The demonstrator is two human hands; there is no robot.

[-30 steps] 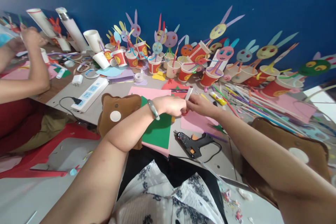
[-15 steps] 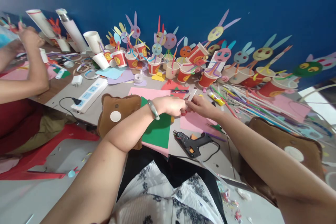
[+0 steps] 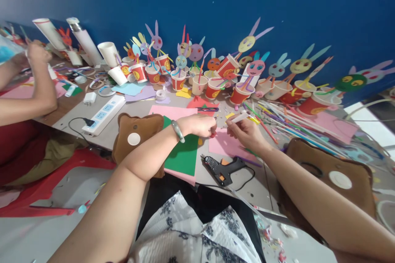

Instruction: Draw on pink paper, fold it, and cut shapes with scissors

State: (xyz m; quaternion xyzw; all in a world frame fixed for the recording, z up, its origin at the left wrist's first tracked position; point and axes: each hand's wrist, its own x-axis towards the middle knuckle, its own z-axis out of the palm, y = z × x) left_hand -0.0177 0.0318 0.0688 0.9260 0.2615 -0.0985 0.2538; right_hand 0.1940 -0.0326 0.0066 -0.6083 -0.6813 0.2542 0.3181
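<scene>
Right hand, holding a white strip, left left hand's side.

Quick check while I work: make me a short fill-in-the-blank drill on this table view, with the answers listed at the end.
1. The large sheet lying over pink paper is ____ in colour.
2. The right hand holds a slim ____ object.
3. The bracelet is worn on the person's ____ wrist.
4. The body of the glue gun is mostly ____.

Missing words: green; white; left; black.
</scene>
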